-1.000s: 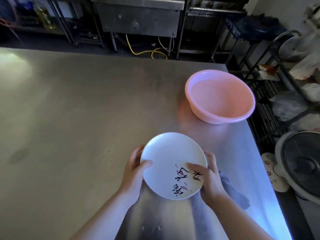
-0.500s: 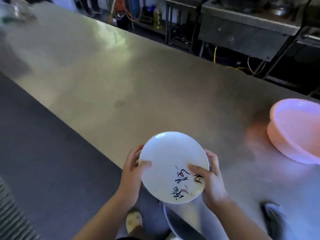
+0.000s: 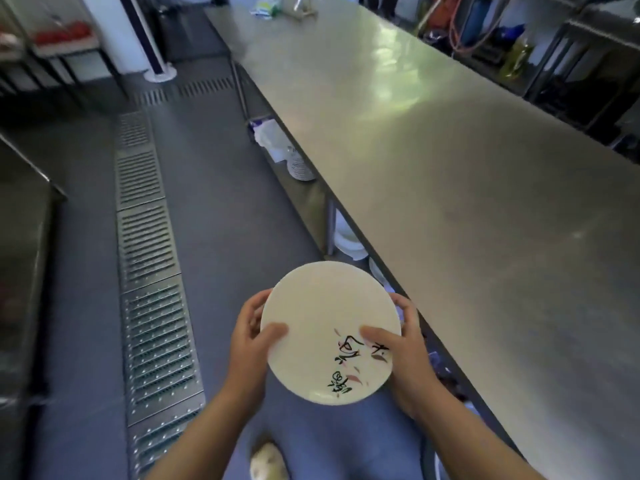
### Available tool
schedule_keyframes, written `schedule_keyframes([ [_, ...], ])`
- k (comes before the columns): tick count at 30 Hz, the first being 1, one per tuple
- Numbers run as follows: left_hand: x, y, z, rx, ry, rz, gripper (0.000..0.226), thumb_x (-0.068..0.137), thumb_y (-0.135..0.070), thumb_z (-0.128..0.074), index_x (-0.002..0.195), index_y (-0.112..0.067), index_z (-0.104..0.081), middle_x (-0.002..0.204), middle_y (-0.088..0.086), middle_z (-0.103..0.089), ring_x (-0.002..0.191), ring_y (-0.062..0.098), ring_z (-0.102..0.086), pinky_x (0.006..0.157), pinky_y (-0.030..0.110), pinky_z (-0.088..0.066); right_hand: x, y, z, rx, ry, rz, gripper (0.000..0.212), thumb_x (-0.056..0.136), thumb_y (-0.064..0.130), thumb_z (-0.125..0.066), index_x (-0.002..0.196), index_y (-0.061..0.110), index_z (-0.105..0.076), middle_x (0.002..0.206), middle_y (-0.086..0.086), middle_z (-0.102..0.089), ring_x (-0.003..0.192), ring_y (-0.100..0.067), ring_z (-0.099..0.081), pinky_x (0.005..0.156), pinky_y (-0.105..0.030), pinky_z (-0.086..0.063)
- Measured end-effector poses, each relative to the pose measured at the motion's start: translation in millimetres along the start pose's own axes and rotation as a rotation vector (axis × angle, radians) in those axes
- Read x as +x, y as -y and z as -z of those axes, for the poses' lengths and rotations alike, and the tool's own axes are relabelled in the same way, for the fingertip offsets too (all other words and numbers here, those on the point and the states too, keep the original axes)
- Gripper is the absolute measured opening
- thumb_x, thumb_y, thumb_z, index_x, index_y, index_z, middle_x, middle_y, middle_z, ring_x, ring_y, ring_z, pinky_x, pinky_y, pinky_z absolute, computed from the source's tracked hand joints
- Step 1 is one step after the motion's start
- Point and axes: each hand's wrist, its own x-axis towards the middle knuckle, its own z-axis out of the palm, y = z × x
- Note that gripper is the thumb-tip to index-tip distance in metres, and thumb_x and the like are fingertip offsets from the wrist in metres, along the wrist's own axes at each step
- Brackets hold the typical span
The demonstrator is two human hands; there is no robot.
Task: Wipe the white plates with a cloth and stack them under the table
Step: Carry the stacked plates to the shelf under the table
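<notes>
White plate [image 3: 322, 327] with dark brush marks gripped at both rims by left hand [image 3: 251, 336] and right hand [image 3: 403, 348], beside steel table [image 3: 485, 209], above grey floor [image 3: 221, 216].

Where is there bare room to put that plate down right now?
The steel tabletop is bare from its near edge up to the clutter at its far end. Under it, the shelf looks crowded: a plate stack and more white dishes. Both hands hold the plate.
</notes>
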Motion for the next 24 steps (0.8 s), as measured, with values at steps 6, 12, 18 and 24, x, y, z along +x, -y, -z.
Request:
schedule_keyframes([
  [6, 55, -31, 104, -0.013, -0.043, 0.020, 0.058, 0.049, -0.035, -0.069, 0.107, -0.036, -0.065, 0.115, 0.007, -0.067, 0.102, 0.030, -0.062, 0.076, 0.040, -0.053, 36, -30, -117, -0.019, 0.040, -0.026, 0.062, 0.055, 0.007, -0.072, 0.111, 0.029, -0.055, 0.097, 0.000, -0.070, 0.089, -0.029, -0.069, 0.075, -0.051, -0.057],
  [12, 109, -52, 148, -0.052, -0.096, 0.029, 0.054, 0.046, -0.035, -0.069, 0.100, -0.043, -0.066, 0.112, 0.004, -0.067, 0.102, 0.030, -0.061, 0.080, 0.048, -0.052, 84, -26, -186, -0.052, 0.061, -0.036, 0.060, 0.056, 0.006, -0.073, 0.107, 0.031, -0.055, 0.102, -0.012, -0.069, 0.088, -0.036, -0.069, 0.078, -0.061, -0.054],
  [18, 183, -70, 161, -0.072, -0.143, 0.037, 0.056, 0.049, -0.036, -0.069, 0.104, -0.042, -0.065, 0.113, 0.004, -0.067, 0.106, 0.037, -0.061, 0.082, 0.051, -0.053, 155, -6, -235, -0.069, 0.122, -0.056, 0.062, 0.057, 0.005, -0.071, 0.112, 0.028, -0.052, 0.103, -0.015, -0.067, 0.084, -0.036, -0.070, 0.065, -0.048, -0.058],
  [24, 269, -97, 165, -0.088, -0.193, 0.041, 0.060, 0.047, -0.037, -0.068, 0.107, -0.040, -0.065, 0.106, -0.001, -0.069, 0.105, 0.038, -0.061, 0.084, 0.057, -0.052, 237, 23, -280, -0.082, 0.179, -0.065, 0.063, 0.056, 0.005, -0.070, 0.113, 0.026, -0.052, 0.094, -0.004, -0.070, 0.085, -0.036, -0.070, 0.065, -0.051, -0.058],
])
